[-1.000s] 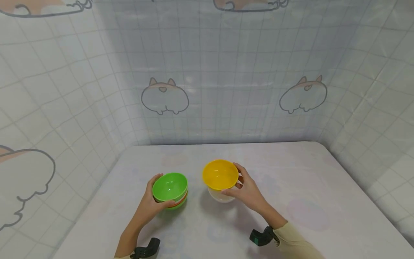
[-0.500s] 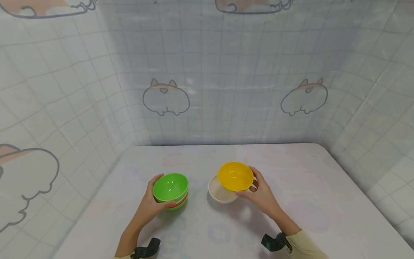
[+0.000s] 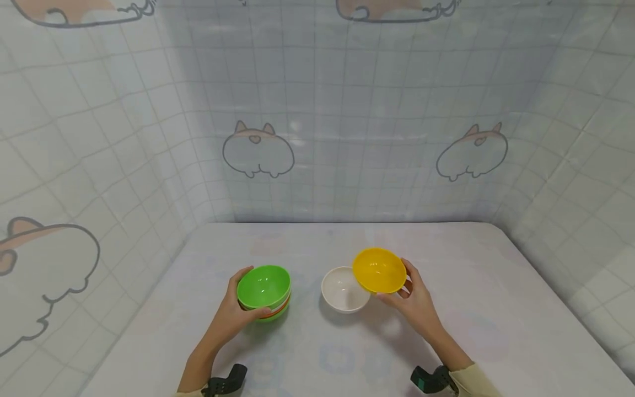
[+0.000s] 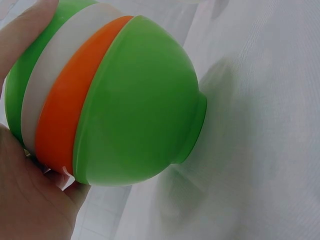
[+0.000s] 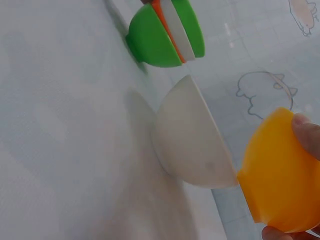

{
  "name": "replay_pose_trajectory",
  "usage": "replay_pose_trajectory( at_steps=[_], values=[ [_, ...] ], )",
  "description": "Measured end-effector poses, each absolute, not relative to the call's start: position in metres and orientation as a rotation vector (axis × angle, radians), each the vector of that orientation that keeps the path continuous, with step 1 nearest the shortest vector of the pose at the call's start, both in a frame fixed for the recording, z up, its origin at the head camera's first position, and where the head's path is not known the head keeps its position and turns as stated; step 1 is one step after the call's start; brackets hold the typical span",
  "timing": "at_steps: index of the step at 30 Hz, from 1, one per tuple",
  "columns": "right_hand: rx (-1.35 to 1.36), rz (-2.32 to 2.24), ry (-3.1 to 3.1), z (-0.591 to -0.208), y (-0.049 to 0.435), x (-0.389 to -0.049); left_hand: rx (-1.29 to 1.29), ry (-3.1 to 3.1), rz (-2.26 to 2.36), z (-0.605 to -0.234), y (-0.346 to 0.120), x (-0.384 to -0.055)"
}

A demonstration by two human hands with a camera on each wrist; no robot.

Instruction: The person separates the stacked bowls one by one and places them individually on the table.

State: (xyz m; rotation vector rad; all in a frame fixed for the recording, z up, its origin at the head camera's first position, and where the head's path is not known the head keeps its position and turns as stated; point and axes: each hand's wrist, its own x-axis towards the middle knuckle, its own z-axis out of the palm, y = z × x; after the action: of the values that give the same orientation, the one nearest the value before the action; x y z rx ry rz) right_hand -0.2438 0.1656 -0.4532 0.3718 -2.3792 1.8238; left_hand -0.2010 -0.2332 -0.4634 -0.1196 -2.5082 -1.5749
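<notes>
My left hand grips a stack of nested bowls, thumb on the near side and fingers round the far side. A green bowl tops it; below come a white bowl, an orange bowl and another green bowl, whose foot is close to the table. My right hand holds a yellow bowl by its side, raised above the table and tipped slightly. Just left of it a white bowl sits upright on the table, its right rim overlapped by the yellow one in the head view.
A pale patterned cloth covers the table. Behind it and on both sides rise sheet walls with a grid and cartoon animals. Dark wrist devices are strapped on both wrists.
My right hand has carried the yellow bowl rightward, from over the white bowl to beside it, uncovering the white bowl's inside. The left hand and its stack stay in place.
</notes>
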Motion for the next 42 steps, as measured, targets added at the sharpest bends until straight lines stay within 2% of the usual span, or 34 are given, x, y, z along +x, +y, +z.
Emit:
replay_pose_trajectory(
  at_steps=[42],
  values=[
    [0.107, 1.781, -2.511, -0.479, 0.189, -0.254, -0.085, -2.53, -1.518, -0.468, -0.234, -0.209]
  ],
)
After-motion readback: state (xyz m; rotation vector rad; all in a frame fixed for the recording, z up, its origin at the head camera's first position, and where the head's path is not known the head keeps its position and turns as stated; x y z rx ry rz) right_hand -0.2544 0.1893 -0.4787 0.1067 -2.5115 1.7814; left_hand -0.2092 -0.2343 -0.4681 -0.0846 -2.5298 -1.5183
